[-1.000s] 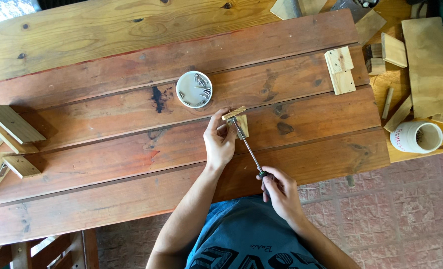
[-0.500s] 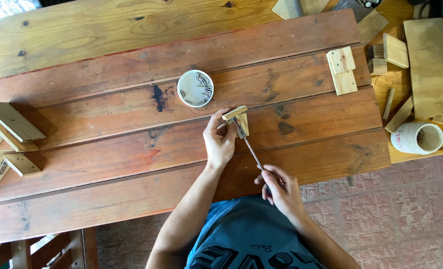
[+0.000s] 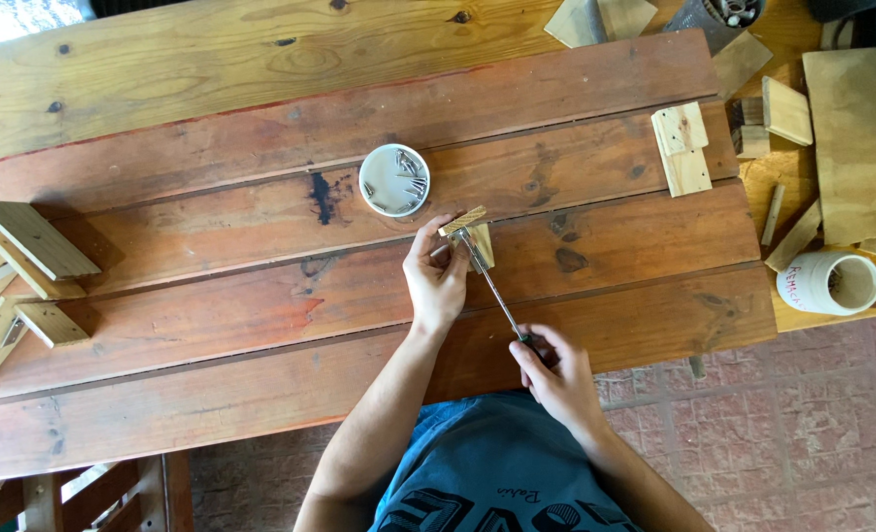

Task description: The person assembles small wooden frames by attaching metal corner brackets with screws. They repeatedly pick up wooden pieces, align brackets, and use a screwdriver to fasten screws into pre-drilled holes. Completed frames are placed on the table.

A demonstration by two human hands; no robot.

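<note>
My left hand (image 3: 436, 279) pinches a small assembly of two light wooden pieces (image 3: 469, 232) standing on the red plank table (image 3: 211, 296). My right hand (image 3: 553, 369) grips the handle of a slim hammer (image 3: 487, 278), whose metal head rests against the wooden pieces by my left fingertips. Just behind the pieces sits a round white dish of nails (image 3: 394, 180).
Assembled wooden brackets (image 3: 24, 276) lie at the table's left edge. Loose wood offcuts (image 3: 682, 150) and boards (image 3: 856, 143) lie at the right, with a white cup (image 3: 830, 283) on its side near the table's right end. Brick floor shows below.
The hammer head has come down to the wooden pieces; my right hand shifted slightly. My left hand keeps its hold on the pieces.
</note>
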